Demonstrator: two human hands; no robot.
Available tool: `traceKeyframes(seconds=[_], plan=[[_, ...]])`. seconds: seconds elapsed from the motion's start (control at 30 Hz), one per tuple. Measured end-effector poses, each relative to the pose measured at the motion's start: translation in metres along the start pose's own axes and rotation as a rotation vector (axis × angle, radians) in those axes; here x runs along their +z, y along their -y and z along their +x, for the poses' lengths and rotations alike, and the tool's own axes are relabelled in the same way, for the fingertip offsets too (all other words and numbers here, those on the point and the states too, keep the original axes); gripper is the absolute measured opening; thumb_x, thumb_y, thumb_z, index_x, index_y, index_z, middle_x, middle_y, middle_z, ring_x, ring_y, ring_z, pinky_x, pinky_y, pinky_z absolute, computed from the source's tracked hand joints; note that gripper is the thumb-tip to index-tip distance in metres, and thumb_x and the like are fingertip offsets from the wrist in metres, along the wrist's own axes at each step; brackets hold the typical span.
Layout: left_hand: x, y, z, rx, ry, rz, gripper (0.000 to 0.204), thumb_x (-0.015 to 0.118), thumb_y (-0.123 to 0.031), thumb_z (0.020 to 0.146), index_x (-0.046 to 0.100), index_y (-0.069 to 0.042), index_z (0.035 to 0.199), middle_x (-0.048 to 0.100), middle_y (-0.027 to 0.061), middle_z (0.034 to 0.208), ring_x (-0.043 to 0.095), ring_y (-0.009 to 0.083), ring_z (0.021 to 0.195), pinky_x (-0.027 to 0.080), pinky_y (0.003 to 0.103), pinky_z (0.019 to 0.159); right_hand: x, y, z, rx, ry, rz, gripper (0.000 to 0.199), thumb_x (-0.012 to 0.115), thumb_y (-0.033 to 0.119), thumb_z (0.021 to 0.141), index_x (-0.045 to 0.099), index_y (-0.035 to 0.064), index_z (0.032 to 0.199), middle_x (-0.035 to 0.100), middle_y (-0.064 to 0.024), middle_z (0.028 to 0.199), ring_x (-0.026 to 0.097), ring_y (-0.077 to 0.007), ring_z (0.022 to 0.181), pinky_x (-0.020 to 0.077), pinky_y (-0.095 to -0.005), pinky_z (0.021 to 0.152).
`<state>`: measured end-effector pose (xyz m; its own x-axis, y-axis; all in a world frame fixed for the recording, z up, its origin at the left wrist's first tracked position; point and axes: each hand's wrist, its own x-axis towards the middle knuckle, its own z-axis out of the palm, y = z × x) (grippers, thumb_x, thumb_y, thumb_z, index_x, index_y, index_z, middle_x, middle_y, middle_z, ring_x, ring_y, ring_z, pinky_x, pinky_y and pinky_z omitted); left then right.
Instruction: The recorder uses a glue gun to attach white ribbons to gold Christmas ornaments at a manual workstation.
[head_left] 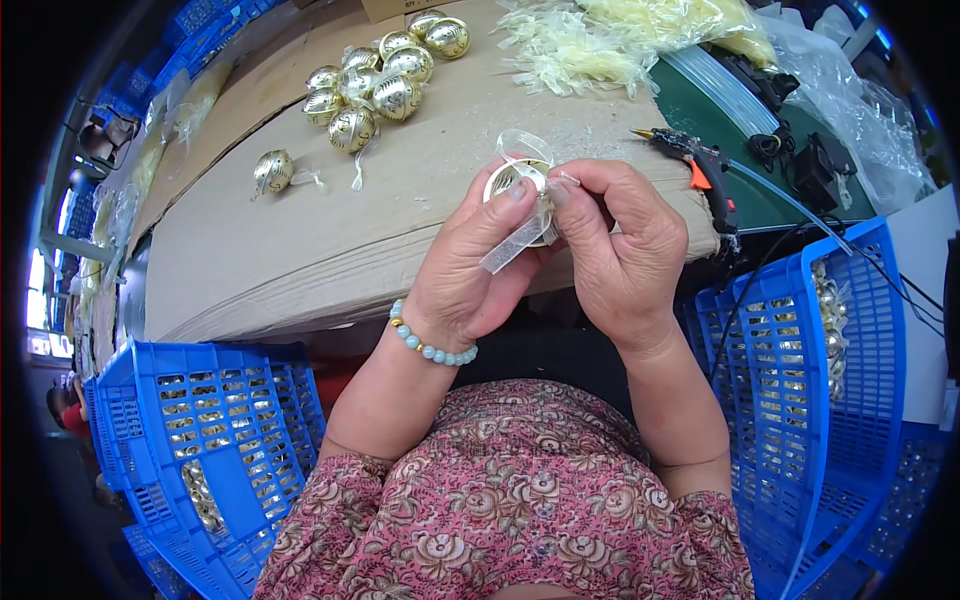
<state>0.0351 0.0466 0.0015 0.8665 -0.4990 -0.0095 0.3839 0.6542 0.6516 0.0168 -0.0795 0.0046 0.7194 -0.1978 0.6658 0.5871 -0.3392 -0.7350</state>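
The round metal ball ornament [520,182] pinched between both hands is shiny gold with an engraved line pattern, and the sheer ribbon strip [512,245] on it is translucent white. The finished ornaments in the cluster of balls [385,80] are the same gold. The corrugated cardboard sheet [330,230] is plain tan. The perforated plastic crates [215,440] are bright blue. The beaded bracelet [432,345] is pale aqua with one gold bead. The glue gun [705,170] is black with an orange trigger.

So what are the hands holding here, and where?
Both hold one gold bell ornament with a sheer ribbon: left hand pinches its left side, right hand its right.
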Motion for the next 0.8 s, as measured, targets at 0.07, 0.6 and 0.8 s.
traceKeyframes(seconds=[0.07,0.6,0.8], plan=[[-0.002,0.002,0.001,0.003,0.016,-0.005,0.029,0.054,-0.026,0.094,0.047,-0.01,0.117,0.054,0.0033,0.104,0.053,0.0148,0.099,0.043,0.035,0.088,0.002,-0.001,-0.001,0.007,-0.019,0.009,0.005,0.065,0.004,0.081,0.063,0.0031,0.085,0.062,-0.0092,0.072,0.058,-0.0238,0.063,0.0452,-0.0314,0.059],[-0.012,0.014,0.002,0.149,-0.146,-0.043,0.023,0.043,-0.026,0.096,0.053,-0.007,0.105,0.058,0.0016,0.09,0.057,0.0117,0.08,0.047,0.028,0.067,0.02,-0.003,-0.013,0.05,-0.03,-0.017,0.005,0.065,0.004,0.083,0.065,0.0005,0.087,0.064,-0.0069,0.075,0.059,-0.0146,0.066,0.046,-0.0265,0.059],[-0.016,0.014,0.001,0.097,-0.119,0.018,0.03,0.04,-0.034,0.096,0.053,-0.008,0.105,0.059,0.0018,0.084,0.058,0.0119,0.069,0.045,0.026,0.051,0.016,0.011,-0.01,0.497,-0.014,0.357,0.008,0.064,0.008,0.085,0.064,0.0005,0.086,0.063,-0.0048,0.072,0.057,-0.0088,0.059,0.0442,-0.0231,0.05]])
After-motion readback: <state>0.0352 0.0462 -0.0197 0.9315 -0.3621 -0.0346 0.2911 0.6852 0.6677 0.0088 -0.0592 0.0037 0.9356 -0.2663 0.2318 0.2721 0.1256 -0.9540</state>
